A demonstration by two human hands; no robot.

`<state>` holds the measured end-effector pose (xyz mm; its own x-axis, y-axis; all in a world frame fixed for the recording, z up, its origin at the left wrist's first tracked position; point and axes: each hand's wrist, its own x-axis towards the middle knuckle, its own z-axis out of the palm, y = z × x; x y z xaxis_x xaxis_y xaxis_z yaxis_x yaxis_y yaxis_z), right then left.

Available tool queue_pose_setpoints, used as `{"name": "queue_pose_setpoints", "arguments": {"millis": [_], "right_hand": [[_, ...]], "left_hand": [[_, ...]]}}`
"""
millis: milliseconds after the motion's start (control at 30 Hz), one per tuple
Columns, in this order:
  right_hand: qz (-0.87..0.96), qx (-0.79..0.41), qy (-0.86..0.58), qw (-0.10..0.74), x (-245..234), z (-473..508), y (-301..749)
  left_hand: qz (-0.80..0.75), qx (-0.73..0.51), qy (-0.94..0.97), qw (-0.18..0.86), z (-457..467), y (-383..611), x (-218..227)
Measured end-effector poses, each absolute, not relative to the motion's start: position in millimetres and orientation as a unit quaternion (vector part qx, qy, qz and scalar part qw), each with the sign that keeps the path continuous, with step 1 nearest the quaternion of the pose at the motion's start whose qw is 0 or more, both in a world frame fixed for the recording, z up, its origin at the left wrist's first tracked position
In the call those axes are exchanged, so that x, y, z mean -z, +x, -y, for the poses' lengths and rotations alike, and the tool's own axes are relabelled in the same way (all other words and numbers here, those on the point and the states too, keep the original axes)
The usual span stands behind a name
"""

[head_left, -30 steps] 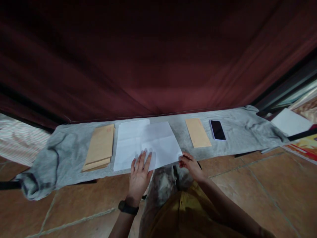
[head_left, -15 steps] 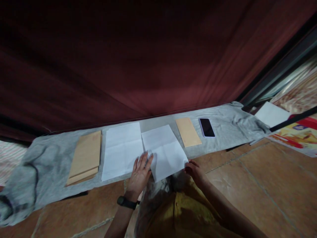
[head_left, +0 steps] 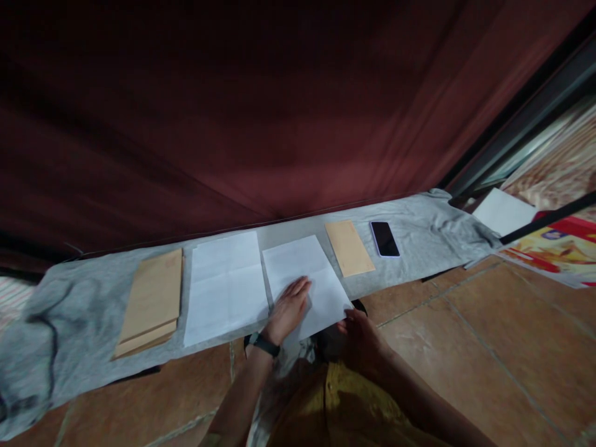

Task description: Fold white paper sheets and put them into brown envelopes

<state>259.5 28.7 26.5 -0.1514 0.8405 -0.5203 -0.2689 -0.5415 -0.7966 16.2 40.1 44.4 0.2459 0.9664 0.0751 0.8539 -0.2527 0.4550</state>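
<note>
A white sheet of paper [head_left: 323, 288] lies at an angle on a grey cloth, its near edge reaching past the cloth toward my body. My left hand [head_left: 287, 313] rests flat on the sheet's left part, fingers stretched out and close together. At the near right corner, the fingers of my right hand [head_left: 362, 335] pinch the paper. Just left of that sheet lie more white sheets [head_left: 223, 288], faintly creased. Beyond the loose sheet, to its right, is a single tan envelope [head_left: 350, 248].
Several tan envelopes [head_left: 151, 288] are stacked toward the left end of the grey cloth [head_left: 419, 217]. A phone [head_left: 385, 239] with a dark screen lies right of the single envelope. Dark red fabric [head_left: 298, 155] rises behind. A colourful printed package [head_left: 554, 248] is at far right.
My left hand has slid from the sheet's left edge onto its surface, rightward and slightly up. My right hand keeps the corner, shifted a little toward me.
</note>
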Motion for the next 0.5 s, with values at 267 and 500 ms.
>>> {"name": "queue_pose_setpoints", "arguments": {"millis": [267, 500], "right_hand": [[0.085, -0.844, -0.449, 0.28, -36.5, -22.1, 247.7], [0.234, -0.853, -0.407, 0.23, -62.4, -44.3, 239.6]], "left_hand": [[-0.585, -0.175, 0.776, 0.155, -48.0, 21.6, -33.8], [-0.612, -0.282, 0.677, 0.296, -47.0, -10.4, -43.9]]}}
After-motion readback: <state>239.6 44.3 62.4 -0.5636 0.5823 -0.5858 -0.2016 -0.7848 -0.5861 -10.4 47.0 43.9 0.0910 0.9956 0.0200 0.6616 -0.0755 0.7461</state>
